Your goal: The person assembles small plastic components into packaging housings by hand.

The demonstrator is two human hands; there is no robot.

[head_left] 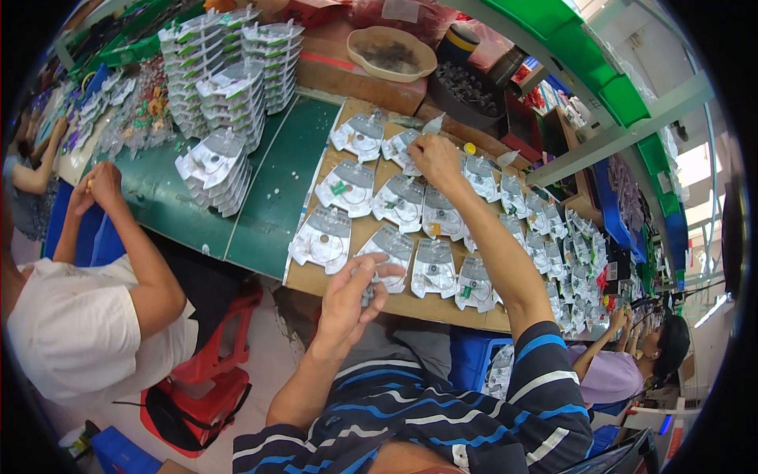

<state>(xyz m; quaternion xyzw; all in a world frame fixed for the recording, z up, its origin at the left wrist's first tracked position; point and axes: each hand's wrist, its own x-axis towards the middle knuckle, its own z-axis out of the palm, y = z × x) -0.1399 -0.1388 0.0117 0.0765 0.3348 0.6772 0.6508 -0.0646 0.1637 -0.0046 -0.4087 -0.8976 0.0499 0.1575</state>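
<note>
My left hand (341,310) is held palm up over the table's front edge, its fingers curled round a few small dark grey parts (368,295). At the back row my right hand (437,163) comes down with fingertips pinched at the edge of a clear plastic housing (399,148); whatever sits between them is too small to make out. Rows of similar flat, fan-shaped clear housings lie on the brown board (359,272), some with green or orange pieces in them. The closest housing to my left hand (389,247) lies just behind its fingers.
Tall stacks of housings (225,162) stand on the green mat (264,209) at left. Behind the board are a beige bowl (418,65) and a black tub of small dark parts (466,87). A co-worker (95,316) sits at left, another (620,371) at right.
</note>
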